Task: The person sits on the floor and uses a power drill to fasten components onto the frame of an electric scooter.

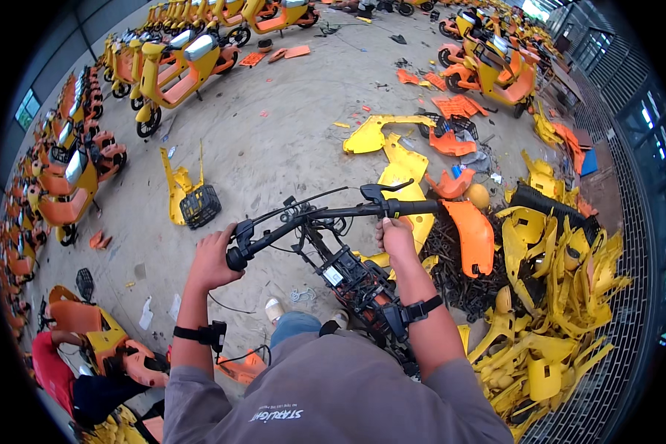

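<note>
A black handlebar [303, 222] crosses in front of me, fixed to a stripped scooter frame [355, 277] with bare wiring and a box bearing a white label. My left hand [216, 259] is closed around the handlebar's left grip [238, 257], beside its brake lever. Just under the right half of the bar, my right hand [397, 238] is curled closed, thumb side up near the right brake lever [381, 190]. What its fingers hold, if anything, is hidden. Dark bands with small devices circle both my forearms.
Yellow body panels [551, 370] pile up at the right, with an orange panel [468, 238] beside dark metal scraps [459, 296]. A yellow piece with a black basket [200, 206] lies at the left. Scooters [177, 70] stand in rows. A person in red [55, 374] bends at lower left.
</note>
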Available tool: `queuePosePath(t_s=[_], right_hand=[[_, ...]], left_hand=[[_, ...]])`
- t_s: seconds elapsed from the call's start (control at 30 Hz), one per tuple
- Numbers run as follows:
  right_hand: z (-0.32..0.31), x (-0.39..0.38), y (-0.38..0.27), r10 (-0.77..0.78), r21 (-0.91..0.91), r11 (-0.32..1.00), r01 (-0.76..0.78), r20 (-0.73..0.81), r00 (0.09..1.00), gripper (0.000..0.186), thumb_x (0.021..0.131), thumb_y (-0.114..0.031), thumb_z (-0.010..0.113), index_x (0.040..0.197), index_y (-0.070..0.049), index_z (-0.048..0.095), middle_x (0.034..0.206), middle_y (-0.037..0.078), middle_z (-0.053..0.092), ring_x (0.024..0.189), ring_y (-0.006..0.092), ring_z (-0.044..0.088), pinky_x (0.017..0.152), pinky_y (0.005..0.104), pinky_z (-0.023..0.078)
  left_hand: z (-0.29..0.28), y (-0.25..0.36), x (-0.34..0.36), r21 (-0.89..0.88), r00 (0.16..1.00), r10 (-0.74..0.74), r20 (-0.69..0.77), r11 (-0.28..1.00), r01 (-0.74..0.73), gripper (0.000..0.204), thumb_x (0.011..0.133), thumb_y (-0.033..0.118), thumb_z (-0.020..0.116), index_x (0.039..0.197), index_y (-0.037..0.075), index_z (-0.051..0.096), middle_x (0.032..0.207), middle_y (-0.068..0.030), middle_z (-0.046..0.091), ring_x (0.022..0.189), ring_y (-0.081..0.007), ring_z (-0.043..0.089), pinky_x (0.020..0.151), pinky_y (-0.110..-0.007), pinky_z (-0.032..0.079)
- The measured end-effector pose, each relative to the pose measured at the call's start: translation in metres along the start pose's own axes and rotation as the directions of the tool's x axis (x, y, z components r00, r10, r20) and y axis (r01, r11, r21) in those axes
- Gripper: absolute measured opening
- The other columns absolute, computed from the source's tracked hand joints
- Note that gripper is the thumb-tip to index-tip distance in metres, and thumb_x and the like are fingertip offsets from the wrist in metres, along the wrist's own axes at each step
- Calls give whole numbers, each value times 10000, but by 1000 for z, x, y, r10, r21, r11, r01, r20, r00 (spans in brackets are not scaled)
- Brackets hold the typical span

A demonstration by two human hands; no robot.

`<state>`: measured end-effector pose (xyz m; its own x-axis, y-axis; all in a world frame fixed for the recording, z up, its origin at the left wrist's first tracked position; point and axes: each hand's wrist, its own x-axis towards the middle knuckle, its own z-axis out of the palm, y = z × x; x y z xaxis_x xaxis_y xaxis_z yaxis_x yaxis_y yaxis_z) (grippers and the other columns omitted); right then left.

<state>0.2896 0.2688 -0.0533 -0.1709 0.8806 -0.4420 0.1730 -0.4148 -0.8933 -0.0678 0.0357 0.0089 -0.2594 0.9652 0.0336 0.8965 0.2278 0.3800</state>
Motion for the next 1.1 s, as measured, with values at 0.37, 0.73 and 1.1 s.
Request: queuePosePath(t_s=[0.37,0.73,1.1], right_hand=[[-22,24,1,95,598,685,-415,491,866,307,1055,-350,531,1084,-79,673,819,-15,649,665,120,578,590,255,435],[15,11,-13,45,193,980,-41,-14,999,297,1077,-288,492,950,-50,616,668,-34,490,525,87,429,479,259,347],[-13,-17,59,39,777,609,-163,176,984,251,1032,-324,562,970,-83,589,572,-44,364,515,134,363,553,297,335]], left_hand=[[8,9,-8,18,998,-60,11,998,60,1102,534,235,879,1522,121,405,1195,-139,627,1138,-361,571,1044,-463,400],[8,2,-9,25,997,-59,41,998,58,1061,577,269,871,1515,93,408,1206,-150,611,1158,-370,549,1031,-500,380],[11,-10,-4,77,993,57,100,995,-65,1095,653,260,843,1556,20,270,1284,-210,535,1171,-419,518,1031,-543,370]])
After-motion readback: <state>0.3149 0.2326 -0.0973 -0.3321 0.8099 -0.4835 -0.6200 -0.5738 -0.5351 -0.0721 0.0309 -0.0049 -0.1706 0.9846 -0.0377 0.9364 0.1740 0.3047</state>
